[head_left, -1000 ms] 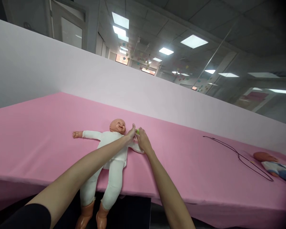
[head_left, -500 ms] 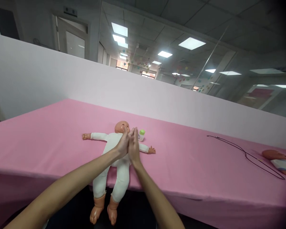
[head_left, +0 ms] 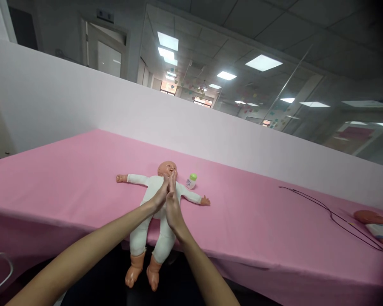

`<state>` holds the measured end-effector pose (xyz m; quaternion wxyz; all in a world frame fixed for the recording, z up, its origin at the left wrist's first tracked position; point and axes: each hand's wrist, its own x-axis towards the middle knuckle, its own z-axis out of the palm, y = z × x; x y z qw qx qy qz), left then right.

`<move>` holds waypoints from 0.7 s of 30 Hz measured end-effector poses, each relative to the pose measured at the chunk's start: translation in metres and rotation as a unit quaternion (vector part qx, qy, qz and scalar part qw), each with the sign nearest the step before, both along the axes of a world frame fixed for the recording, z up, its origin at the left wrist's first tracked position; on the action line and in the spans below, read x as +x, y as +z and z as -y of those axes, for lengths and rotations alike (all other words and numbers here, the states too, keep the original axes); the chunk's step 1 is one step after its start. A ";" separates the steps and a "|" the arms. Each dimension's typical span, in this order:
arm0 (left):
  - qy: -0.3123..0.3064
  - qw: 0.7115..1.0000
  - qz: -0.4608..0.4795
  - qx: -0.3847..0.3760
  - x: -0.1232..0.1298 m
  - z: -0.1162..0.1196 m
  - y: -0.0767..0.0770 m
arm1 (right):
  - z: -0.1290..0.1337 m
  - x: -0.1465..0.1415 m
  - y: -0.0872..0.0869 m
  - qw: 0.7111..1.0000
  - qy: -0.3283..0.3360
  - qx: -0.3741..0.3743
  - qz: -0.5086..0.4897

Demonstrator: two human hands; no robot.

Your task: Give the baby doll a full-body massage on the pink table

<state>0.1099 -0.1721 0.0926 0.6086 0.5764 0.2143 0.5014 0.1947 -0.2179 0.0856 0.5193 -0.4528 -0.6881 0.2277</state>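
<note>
Palm to palm, my left hand [head_left: 161, 193] and my right hand [head_left: 172, 204] press together above the torso of a baby doll [head_left: 153, 187]. Fingers on both are stretched out and point toward the doll's head, with nothing visible between them. The doll lies on its back in a white cloth body, arms spread wide, its feet hanging past the table's front edge. Part of its chest and chin is hidden behind my hands. Close to its head, on the right, stands a small bottle [head_left: 192, 181] with a green cap.
A pink cloth covers the table [head_left: 242, 216]. A thin black cord [head_left: 319, 206] runs across it at the right, near a second doll [head_left: 375, 223] cut off by the frame. Behind rises a low white wall [head_left: 178, 123] with glass above. A white cable [head_left: 9, 265] loops at lower left.
My joined hands have shifted slightly left and down along the doll, uncovering more of its face and the whole bottle. The view has tilted a little.
</note>
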 end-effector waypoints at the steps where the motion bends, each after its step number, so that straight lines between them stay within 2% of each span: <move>1: 0.001 1.000 -0.024 0.008 -0.001 -0.003 -0.004 | -0.002 0.005 0.000 0.999 -0.008 0.019 0.025; 4: 0.074 0.985 -0.122 0.094 -0.012 -0.015 -0.018 | -0.023 0.036 -0.009 0.992 -0.077 0.033 0.098; 7: 0.171 0.957 -0.195 0.132 -0.032 -0.037 -0.037 | -0.047 0.074 -0.036 0.972 -0.144 -0.047 0.179; 9: 0.192 0.938 -0.256 0.130 -0.049 -0.054 -0.054 | -0.054 0.095 -0.057 0.951 -0.166 -0.079 0.247; 12: 0.203 0.912 -0.330 0.138 -0.075 -0.073 -0.078 | -0.052 0.118 -0.076 0.915 -0.203 -0.069 0.341; 14: 0.242 0.865 -0.405 0.172 -0.090 -0.079 -0.089 | -0.047 0.129 -0.080 0.889 -0.232 -0.062 0.390; 17: 0.324 0.762 -0.516 0.218 -0.104 -0.083 -0.096 | -0.045 0.138 -0.076 0.865 -0.271 -0.071 0.417; 18: 0.337 0.751 -0.524 0.220 -0.105 -0.084 -0.095 | -0.046 0.139 -0.073 0.867 -0.276 -0.075 0.409; 19: 0.337 0.753 -0.520 0.222 -0.103 -0.085 -0.093 | -0.047 0.137 -0.071 0.875 -0.275 -0.079 0.391; 21: 0.297 0.784 -0.490 0.239 -0.094 -0.085 -0.086 | -0.052 0.127 -0.067 0.905 -0.247 -0.077 0.338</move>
